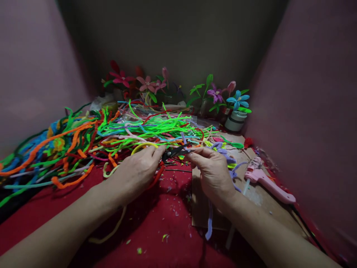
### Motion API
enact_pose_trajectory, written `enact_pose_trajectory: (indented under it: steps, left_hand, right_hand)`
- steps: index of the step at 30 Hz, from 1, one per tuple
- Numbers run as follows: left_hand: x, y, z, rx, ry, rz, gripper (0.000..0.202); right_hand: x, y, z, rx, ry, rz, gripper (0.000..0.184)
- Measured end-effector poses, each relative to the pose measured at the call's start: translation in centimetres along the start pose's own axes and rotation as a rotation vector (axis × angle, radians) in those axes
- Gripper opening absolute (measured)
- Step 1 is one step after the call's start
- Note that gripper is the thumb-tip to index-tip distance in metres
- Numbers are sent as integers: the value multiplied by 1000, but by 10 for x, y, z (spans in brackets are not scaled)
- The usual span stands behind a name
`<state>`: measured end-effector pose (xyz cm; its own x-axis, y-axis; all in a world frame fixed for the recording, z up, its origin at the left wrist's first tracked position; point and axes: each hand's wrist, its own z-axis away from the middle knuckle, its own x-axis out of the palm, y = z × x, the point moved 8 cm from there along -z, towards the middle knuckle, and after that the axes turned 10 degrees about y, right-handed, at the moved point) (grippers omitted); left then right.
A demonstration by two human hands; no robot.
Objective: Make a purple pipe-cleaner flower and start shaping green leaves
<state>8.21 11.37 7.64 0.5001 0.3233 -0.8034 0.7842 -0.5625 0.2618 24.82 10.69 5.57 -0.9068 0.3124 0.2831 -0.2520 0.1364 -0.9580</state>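
My left hand (138, 169) is closed around the red handles of a pair of scissors (176, 152). Their dark blades point right, slightly parted, and reach the fingertips of my right hand (213, 171). Those fingers pinch a lavender pipe cleaner (209, 223); one end hangs below the palm, and a short lavender bit shows above the blades. Whether the blades touch it is too small to tell. More lavender pieces (221, 149) lie behind my right hand. A yellow pipe cleaner (111, 234) trails beneath my left wrist.
A large heap of coloured pipe cleaners (156, 128) spreads across the back and left. On cardboard (262, 219) at right rests a pink glue gun (267, 182) with its cord. Pipe-cleaner flowers (214, 93) stand behind, one in a white jar (235, 121). Scraps dot the red cloth (156, 245).
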Motion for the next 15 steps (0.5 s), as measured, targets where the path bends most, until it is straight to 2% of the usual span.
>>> enact_pose_trajectory:
  steps: [3, 6, 15]
  left_hand:
    - [5, 9, 1, 158, -72, -270, 45]
    - [3, 19, 1, 268, -64, -442, 41]
    - [-8, 37, 2, 397, 56, -636, 35]
  right_hand:
    - [1, 0, -1, 3, 6, -19, 3]
    - [1, 0, -2, 10, 12, -35, 2]
    - [-2, 0, -4, 23, 30, -23, 3]
